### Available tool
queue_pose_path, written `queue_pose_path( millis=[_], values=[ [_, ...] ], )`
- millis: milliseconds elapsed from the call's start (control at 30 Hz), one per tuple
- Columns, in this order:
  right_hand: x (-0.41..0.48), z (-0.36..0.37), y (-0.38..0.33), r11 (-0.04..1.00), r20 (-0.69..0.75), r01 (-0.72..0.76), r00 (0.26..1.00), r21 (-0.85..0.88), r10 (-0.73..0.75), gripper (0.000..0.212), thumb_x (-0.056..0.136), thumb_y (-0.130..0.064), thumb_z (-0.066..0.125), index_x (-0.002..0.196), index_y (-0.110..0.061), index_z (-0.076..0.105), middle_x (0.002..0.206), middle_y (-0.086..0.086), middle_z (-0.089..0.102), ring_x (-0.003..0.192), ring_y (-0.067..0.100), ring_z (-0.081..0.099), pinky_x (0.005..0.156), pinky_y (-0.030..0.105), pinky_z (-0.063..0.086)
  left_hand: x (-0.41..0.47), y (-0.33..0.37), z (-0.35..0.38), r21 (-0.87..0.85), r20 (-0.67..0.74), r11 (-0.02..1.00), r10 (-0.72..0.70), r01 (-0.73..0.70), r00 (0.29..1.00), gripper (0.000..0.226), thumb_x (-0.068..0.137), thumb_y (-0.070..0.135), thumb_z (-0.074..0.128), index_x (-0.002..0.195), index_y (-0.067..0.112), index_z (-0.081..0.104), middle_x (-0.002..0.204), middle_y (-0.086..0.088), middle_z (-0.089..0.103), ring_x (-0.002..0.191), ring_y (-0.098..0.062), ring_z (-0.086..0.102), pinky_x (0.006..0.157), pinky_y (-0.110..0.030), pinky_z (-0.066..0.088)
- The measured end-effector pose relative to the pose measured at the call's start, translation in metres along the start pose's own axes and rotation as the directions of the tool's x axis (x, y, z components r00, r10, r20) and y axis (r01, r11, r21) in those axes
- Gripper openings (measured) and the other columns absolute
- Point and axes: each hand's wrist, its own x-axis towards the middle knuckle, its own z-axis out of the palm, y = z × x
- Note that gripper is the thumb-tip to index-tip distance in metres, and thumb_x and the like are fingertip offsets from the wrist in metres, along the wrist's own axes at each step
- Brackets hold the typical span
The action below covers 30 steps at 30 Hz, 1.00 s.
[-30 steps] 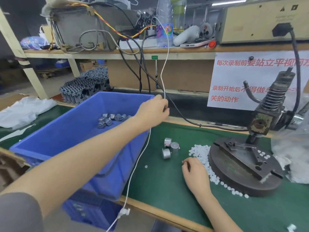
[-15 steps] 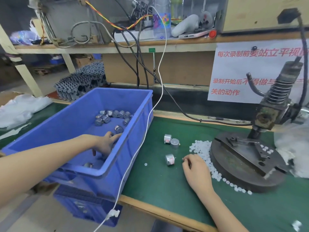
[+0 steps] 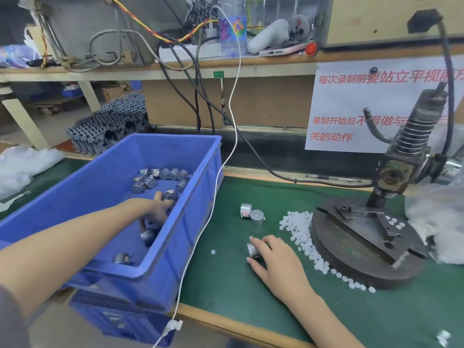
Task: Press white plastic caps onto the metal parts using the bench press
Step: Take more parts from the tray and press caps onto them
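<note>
Right hand [image 3: 276,256] pinches metal part [image 3: 251,249] on mat [image 3: 226,285]; left hand [image 3: 157,209] among parts [image 3: 160,175] in bin [image 3: 200,197], grip unclear.

You are at a small factory assembly station: a green bench mat [image 3: 251,292], a bench press [image 3: 391,187] and a blue parts bin [image 3: 175,259] lie before you. The shelf [image 3: 251,67] above carries tangled cables [image 3: 190,79] and what may be test gear [image 3: 376,18].

You face a counter [image 3: 241,295] covered in a green mat and edged with pale wood. Behind it a brown backboard [image 3: 271,101] stands under a long wooden shelf [image 3: 263,65] trailing black cables [image 3: 193,101]. A white paper sign [image 3: 351,106] with red characters hangs at your right.
</note>
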Motion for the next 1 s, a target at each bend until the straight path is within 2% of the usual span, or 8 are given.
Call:
queue_pose_path(
  millis=[133, 333, 500, 633, 733, 867, 933, 1000],
  values=[
    [-0.001, 0.0, 0.0, 0.999, -0.007, -0.033, 0.999, 0.031, 0.033, 0.045, 0.062, -0.034, 0.085, 0.099, -0.015, 0.071, 0.074, -0.004, 0.062, 0.062, 0.015, 0.06, 0.056, 0.019, 0.049, -0.003, 0.001, -0.006, -0.057, 0.059, 0.998, -0.008, 0.011, 0.998, 0.052, 0.063, 0.015, 0.066, 0.101, 0.018, 0.029, 0.11, -0.002, 0.017, 0.085, -0.024, 0.051, 0.043, -0.024, 0.05],
    [-0.002, 0.001, 0.001, 0.998, -0.013, -0.051, 0.999, 0.029, 0.052, 0.043, 0.063, -0.033, 0.084, 0.099, -0.013, 0.071, 0.074, -0.006, 0.061, 0.062, 0.014, 0.06, 0.057, 0.018, 0.049, 0.006, -0.004, -0.007, -0.139, 0.048, 0.99, -0.006, 0.012, 0.999, 0.093, 0.062, 0.02, 0.07, 0.139, 0.029, 0.019, 0.119, -0.003, 0.017, 0.104, -0.029, 0.043, 0.049, -0.024, 0.053],
    [-0.003, 0.004, 0.001, 0.998, -0.033, -0.057, 0.998, -0.022, 0.056, 0.045, 0.057, -0.038, 0.086, 0.095, -0.018, 0.072, 0.071, -0.008, 0.06, 0.059, 0.01, 0.058, 0.062, 0.019, 0.04, 0.015, -0.011, -0.007, -0.167, 0.002, 0.986, -0.011, 0.011, 1.0, 0.081, 0.059, 0.027, 0.069, 0.13, 0.025, 0.03, 0.113, -0.002, 0.019, 0.099, -0.029, 0.046, 0.053, -0.029, 0.056],
    [-0.003, 0.006, 0.002, 0.999, -0.038, -0.049, 0.998, -0.013, 0.048, 0.045, 0.057, -0.038, 0.086, 0.094, -0.017, 0.072, 0.071, -0.008, 0.06, 0.059, 0.009, 0.059, 0.061, 0.017, 0.041, 0.025, -0.016, -0.002, -0.209, -0.066, 0.978, 0.016, -0.029, 0.998, 0.082, 0.059, 0.031, 0.064, 0.134, 0.034, 0.03, 0.112, -0.001, 0.015, 0.096, -0.028, 0.045, 0.044, -0.024, 0.05],
    [-0.001, 0.005, 0.005, 0.992, 0.016, -0.113, 0.993, 0.048, 0.113, 0.043, 0.073, -0.033, 0.077, 0.109, -0.012, 0.066, 0.086, -0.002, 0.06, 0.075, 0.014, 0.06, 0.067, 0.019, 0.047, 0.033, -0.019, 0.002, -0.186, -0.161, 0.981, 0.022, -0.052, 0.987, 0.07, 0.073, 0.027, 0.06, 0.138, 0.026, 0.032, 0.117, -0.007, 0.015, 0.101, -0.029, 0.043, 0.045, -0.023, 0.047],
    [0.011, 0.011, 0.022, 0.963, 0.081, -0.235, 0.971, 0.133, 0.226, 0.043, 0.096, -0.035, 0.045, 0.135, -0.017, 0.042, 0.116, 0.0, 0.049, 0.11, 0.019, 0.045, 0.088, 0.024, 0.037, 0.035, -0.015, 0.003, -0.141, -0.23, 0.989, 0.01, -0.044, 0.973, 0.037, 0.08, 0.024, 0.058, 0.114, 0.013, 0.049, 0.121, -0.011, 0.02, 0.092, -0.025, 0.043, 0.043, -0.023, 0.042],
    [0.024, 0.013, 0.03, 0.946, 0.064, -0.296, 0.955, 0.134, 0.29, 0.043, 0.095, -0.036, 0.046, 0.133, -0.016, 0.043, 0.117, 0.001, 0.051, 0.11, 0.02, 0.045, 0.09, 0.026, 0.035, 0.035, -0.014, 0.003, -0.135, -0.282, 0.99, -0.01, -0.029, 0.96, 0.016, 0.08, 0.023, 0.059, 0.083, 0.012, 0.047, 0.127, -0.014, 0.021, 0.087, -0.023, 0.045, 0.061, -0.028, 0.048],
    [0.037, 0.014, 0.035, 0.93, 0.039, -0.348, 0.937, 0.118, 0.346, 0.042, 0.094, -0.037, 0.048, 0.129, -0.015, 0.048, 0.114, 0.003, 0.054, 0.108, 0.022, 0.046, 0.089, 0.027, 0.034, 0.039, -0.014, 0.004, -0.121, -0.323, 0.992, -0.009, -0.032, 0.946, 0.022, 0.079, 0.023, 0.06, 0.072, 0.015, 0.04, 0.126, -0.017, 0.023, 0.093, -0.023, 0.048, 0.087, -0.034, 0.046]
  ],
)
